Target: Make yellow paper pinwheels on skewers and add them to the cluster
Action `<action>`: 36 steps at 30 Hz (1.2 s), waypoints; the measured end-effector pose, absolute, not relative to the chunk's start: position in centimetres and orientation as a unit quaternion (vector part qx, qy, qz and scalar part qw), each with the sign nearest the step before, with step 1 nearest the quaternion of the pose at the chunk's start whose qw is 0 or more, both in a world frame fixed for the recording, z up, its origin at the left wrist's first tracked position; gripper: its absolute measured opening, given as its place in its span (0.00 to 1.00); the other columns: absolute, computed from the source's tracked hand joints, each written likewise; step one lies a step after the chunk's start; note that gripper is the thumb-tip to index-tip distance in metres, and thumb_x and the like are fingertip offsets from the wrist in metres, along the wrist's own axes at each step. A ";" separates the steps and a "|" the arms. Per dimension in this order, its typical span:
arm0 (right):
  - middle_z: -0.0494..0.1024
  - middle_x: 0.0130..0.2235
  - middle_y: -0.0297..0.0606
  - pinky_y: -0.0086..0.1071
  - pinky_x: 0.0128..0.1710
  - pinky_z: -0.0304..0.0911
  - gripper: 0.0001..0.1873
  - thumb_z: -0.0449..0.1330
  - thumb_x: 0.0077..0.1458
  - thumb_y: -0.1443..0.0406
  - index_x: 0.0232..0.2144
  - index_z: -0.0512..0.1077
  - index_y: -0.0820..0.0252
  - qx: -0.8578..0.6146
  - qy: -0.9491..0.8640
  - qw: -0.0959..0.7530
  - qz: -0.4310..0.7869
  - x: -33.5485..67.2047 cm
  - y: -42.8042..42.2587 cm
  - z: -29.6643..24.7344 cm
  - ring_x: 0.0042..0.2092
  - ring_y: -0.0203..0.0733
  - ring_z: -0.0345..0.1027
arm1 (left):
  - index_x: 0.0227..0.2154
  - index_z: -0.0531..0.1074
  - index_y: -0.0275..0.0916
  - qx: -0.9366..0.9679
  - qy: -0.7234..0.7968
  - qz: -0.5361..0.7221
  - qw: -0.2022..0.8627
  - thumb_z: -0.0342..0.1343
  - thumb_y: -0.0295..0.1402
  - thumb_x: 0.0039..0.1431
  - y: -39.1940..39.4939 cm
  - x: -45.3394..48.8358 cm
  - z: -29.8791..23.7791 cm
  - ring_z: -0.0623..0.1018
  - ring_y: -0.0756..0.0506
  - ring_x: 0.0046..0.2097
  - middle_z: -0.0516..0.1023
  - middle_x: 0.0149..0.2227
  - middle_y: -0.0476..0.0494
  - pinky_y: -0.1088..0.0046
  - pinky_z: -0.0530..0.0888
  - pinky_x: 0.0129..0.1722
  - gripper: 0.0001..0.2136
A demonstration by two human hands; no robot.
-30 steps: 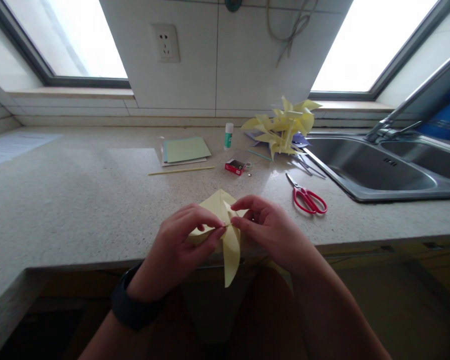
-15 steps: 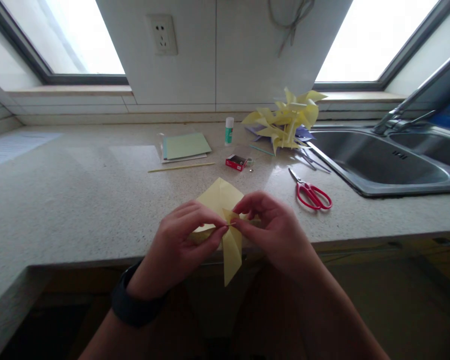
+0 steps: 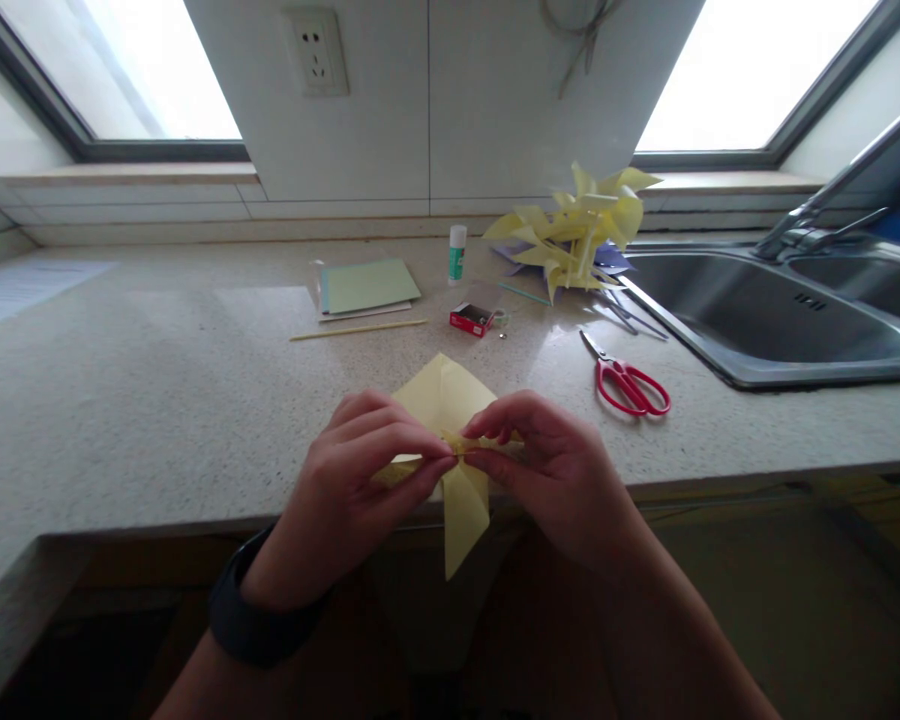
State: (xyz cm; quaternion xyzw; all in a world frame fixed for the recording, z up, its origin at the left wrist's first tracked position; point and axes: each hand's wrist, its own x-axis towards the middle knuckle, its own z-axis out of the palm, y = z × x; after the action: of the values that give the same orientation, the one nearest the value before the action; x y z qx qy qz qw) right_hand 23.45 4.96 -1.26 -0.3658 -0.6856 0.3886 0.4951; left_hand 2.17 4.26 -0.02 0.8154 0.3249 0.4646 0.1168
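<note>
A pale yellow paper pinwheel [image 3: 447,390] is between my hands at the counter's front edge, one blade hanging below the edge. My left hand [image 3: 367,470] pinches its folded centre from the left with thumb and fingertips. From the right, my right hand [image 3: 544,455] closes thumb and forefinger on the folded paper at the same centre. Something thin and light-coloured shows between the fingertips, too small to make out. Beyond the paper lie a small open red box [image 3: 471,319] and a wooden stick [image 3: 358,330].
Red-handled scissors [image 3: 624,376] lie right of my hands. Farther back are a glue stick [image 3: 457,255], a stack of coloured paper [image 3: 371,285] and a heap of yellow pinwheels [image 3: 577,230]. A steel sink [image 3: 765,310] is at the right. The counter [image 3: 172,400] ends just before me.
My fingertips have pressed the raised paper tip lower at the pinwheel's centre. Both hands keep their pinch. The view has shifted slightly.
</note>
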 end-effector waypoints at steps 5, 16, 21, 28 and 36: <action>0.78 0.38 0.28 0.35 0.42 0.64 0.09 0.69 0.57 0.65 0.39 0.76 0.47 -0.364 -0.680 0.494 0.401 23.4 4.8 -1.2 0.40 0.37 0.69 | 0.37 0.77 0.41 0.816 0.319 0.465 0.122 0.65 0.26 0.62 4.2 2.1 0.0 0.74 0.47 0.40 0.80 0.33 0.49 0.66 0.71 0.41 0.05; 0.80 0.39 0.30 0.38 0.43 0.68 0.08 0.69 0.58 0.63 0.40 0.77 0.46 -0.357 -0.683 0.488 0.409 23.7 4.7 -1.4 0.42 0.40 0.73 | 0.38 0.77 0.43 0.813 0.335 0.462 0.119 0.65 0.26 0.62 4.2 2.3 0.0 0.74 0.48 0.39 0.79 0.33 0.51 0.68 0.72 0.40 0.05; 0.80 0.40 0.31 0.38 0.42 0.69 0.08 0.69 0.58 0.63 0.40 0.77 0.46 -0.354 -0.679 0.496 0.409 23.6 4.7 -1.5 0.42 0.41 0.74 | 0.44 0.76 0.44 0.787 0.389 0.459 0.137 0.66 0.31 0.62 3.9 2.3 -0.1 0.76 0.47 0.40 0.79 0.36 0.50 0.69 0.73 0.41 0.09; 0.80 0.39 0.32 0.37 0.41 0.68 0.09 0.70 0.57 0.65 0.40 0.76 0.49 -0.361 -0.680 0.517 0.374 23.4 4.5 -1.6 0.41 0.40 0.73 | 0.39 0.78 0.42 0.792 0.391 0.448 0.136 0.64 0.31 0.63 4.0 2.4 0.0 0.77 0.46 0.39 0.80 0.36 0.48 0.68 0.73 0.39 0.03; 0.80 0.38 0.34 0.39 0.41 0.69 0.08 0.68 0.58 0.67 0.39 0.76 0.51 -0.355 -0.711 0.518 0.318 23.2 4.4 -1.5 0.41 0.41 0.74 | 0.36 0.76 0.41 0.805 0.364 0.454 0.119 0.64 0.27 0.62 4.0 2.4 0.2 0.75 0.47 0.39 0.79 0.34 0.49 0.69 0.72 0.40 0.03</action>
State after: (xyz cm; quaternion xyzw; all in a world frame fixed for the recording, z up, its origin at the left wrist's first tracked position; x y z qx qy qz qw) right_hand 23.17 4.40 -1.51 -0.3546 -0.7108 0.3180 0.5176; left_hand 2.42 3.98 0.21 0.8046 0.3638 0.4539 0.1191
